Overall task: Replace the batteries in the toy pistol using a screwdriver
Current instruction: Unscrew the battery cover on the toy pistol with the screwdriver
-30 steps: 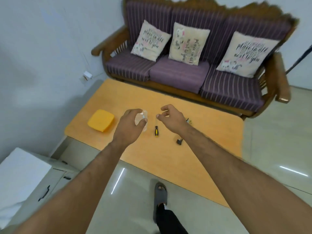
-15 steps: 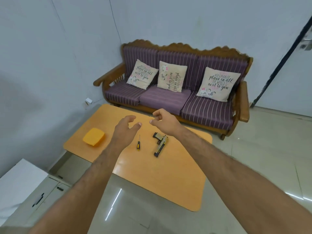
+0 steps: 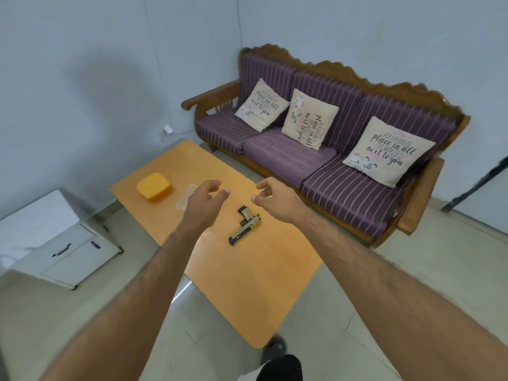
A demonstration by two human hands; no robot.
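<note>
A tan and black toy pistol (image 3: 245, 224) lies on the orange table (image 3: 247, 284), muzzle toward the near left. My left hand (image 3: 204, 198) hovers above the table just left of the pistol, fingers loosely curled and holding nothing. My right hand (image 3: 275, 198) hovers to the pistol's upper right, fingers also loosely curled and empty. A clear plastic container (image 3: 186, 196) sits on the table partly behind my left hand. The screwdriver is hidden, likely behind my left forearm.
A yellow lid-like box (image 3: 153, 186) rests at the table's far left. A purple striped wooden sofa (image 3: 316, 149) with three cushions stands beyond the table. A white cabinet (image 3: 55, 237) stands at the left. My foot (image 3: 275, 346) is at the table's near end.
The view has swung and I stand further along the table. Both hands stay raised and empty over the table; the screwdriver seen earlier is now out of sight and the clear container shows.
</note>
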